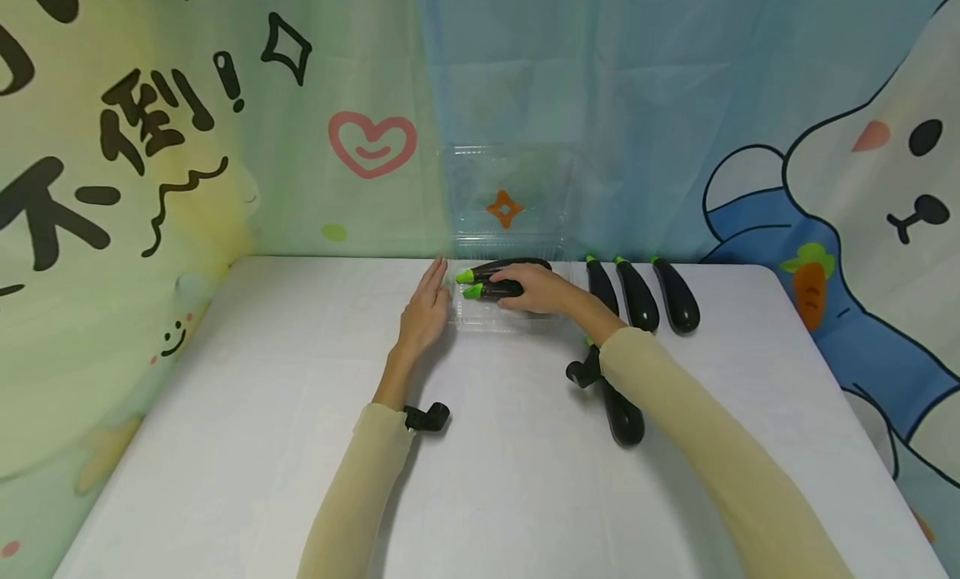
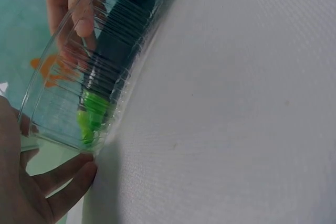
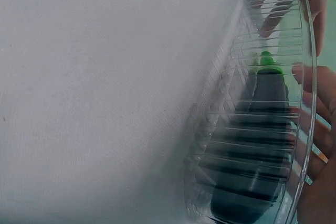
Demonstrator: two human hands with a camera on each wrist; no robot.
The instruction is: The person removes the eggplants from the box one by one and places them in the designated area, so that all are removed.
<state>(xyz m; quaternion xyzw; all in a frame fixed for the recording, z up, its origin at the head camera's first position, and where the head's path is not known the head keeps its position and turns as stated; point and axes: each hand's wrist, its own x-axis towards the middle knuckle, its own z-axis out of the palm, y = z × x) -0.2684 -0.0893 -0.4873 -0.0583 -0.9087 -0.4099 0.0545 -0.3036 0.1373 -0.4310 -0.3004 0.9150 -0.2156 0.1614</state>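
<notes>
eggplant (image 1: 499, 290) in right hand (image 1: 538, 287), fingers around it

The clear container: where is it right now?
In the head view, the clear container sits at the table's far edge, between the left hand and three eggplants on its right.

Six eggplants (image 1: 677, 300) counted in all, two of them contained in one clear box (image 1: 480, 316), three lined up, one set nearer, two hands (image 1: 426, 312) shown, two black wrist cameras (image 1: 429, 417) worn, one white table (image 1: 510, 479) seen
</notes>
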